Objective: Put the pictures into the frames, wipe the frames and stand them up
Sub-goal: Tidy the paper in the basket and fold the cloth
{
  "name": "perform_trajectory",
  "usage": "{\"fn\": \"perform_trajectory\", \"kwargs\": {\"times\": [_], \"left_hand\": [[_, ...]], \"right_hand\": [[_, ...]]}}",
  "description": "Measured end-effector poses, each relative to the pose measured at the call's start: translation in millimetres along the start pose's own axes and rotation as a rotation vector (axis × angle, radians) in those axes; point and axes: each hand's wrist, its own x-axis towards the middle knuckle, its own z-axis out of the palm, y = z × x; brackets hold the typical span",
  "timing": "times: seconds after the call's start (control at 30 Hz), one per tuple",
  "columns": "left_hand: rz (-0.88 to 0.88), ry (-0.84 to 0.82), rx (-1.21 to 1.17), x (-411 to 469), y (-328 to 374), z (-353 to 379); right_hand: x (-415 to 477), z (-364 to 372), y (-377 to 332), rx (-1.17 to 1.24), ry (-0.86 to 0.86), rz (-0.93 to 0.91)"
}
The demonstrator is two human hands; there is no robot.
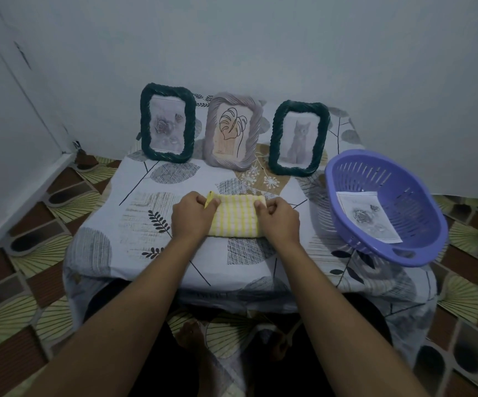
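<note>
Beyond the left hand (192, 216), at the far edge of the desk (134, 224), the left frame (145, 124) stands upright with a rose picture (166, 127) in it. It faces the person, so the front can be checked. Straight beyond both hands stands the middle frame (210, 133), a pale one with a leaf drawing (232, 130). Beyond the right hand (278, 217) stands the right frame (275, 138), dark, with a cat picture (299, 141). The three make one row, well apart from the hands, which leaves room on the desk for working. I cannot tell if the first two touch.

The left hand pinches the left end of the cloth (236, 216), and a yellow corner sticks up between thumb and fingers. The cloth lies flat on the desk between the hands, folded into a small pad. The right hand pinches its far right corner. I think both hands hold the ends to make the fold straight and tidy, because all frames are filled and standing and the wiping seems to be done.

To the right of the right hand is the basket (389, 176), near but not touching it. A spare picture (368, 216), also of a rose, lies inside. It is probably left over, since every frame has its picture, and the basket keeps it off the desk.
</note>
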Motion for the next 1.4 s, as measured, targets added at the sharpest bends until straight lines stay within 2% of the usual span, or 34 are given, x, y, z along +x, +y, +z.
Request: {"fn": "perform_trajectory", "kwargs": {"times": [0.1, 0.17, 0.23, 0.33, 0.43, 0.53, 0.87, 1.07, 1.23, 1.4], "left_hand": [[-0.027, 0.042, 0.012, -3.2, 2.1, -7.0], [0.105, 0.102, 0.044, -4.2, 1.4, -9.4], [0.28, 0.094, 0.135, -5.1, 1.0, -8.6], [0.501, -0.056, 0.276, -7.2, 4.8, -4.0], [0.599, -0.255, 0.465, -6.1, 6.0, 3.1], [0.505, -0.373, 0.563, -1.6, -0.4, 10.8], [0.39, -0.37, 0.631, -1.8, 1.6, 14.6], [0.334, -0.385, 0.664, -7.8, 3.7, 12.5], [0.248, -0.357, 0.6, -23.9, 2.8, 10.0], [0.194, -0.284, 0.531, -33.4, 2.2, 4.7]], "right_hand": [[-5.5, -0.3, -0.1, -0.023, 0.09, -0.07], [-8.8, 1.6, 0.6, -0.064, 0.118, -0.195], [-10.8, 3.8, -0.7, -0.141, 0.071, -0.309], [-10.7, 8.6, -3.9, -0.3, -0.09, -0.384], [-6.7, 14.9, -2.0, -0.449, -0.22, -0.368], [-4.2, 19.9, 3.7, -0.549, -0.266, -0.335], [-1.4, 23.3, 2.3, -0.534, -0.313, -0.102], [-2.7, 26.6, 1.1, -0.476, -0.205, 0.057], [0.7, 24.8, 2.9, -0.486, -0.082, -0.022], [3.6, 22.5, -1.6, -0.366, -0.148, -0.012]]}}
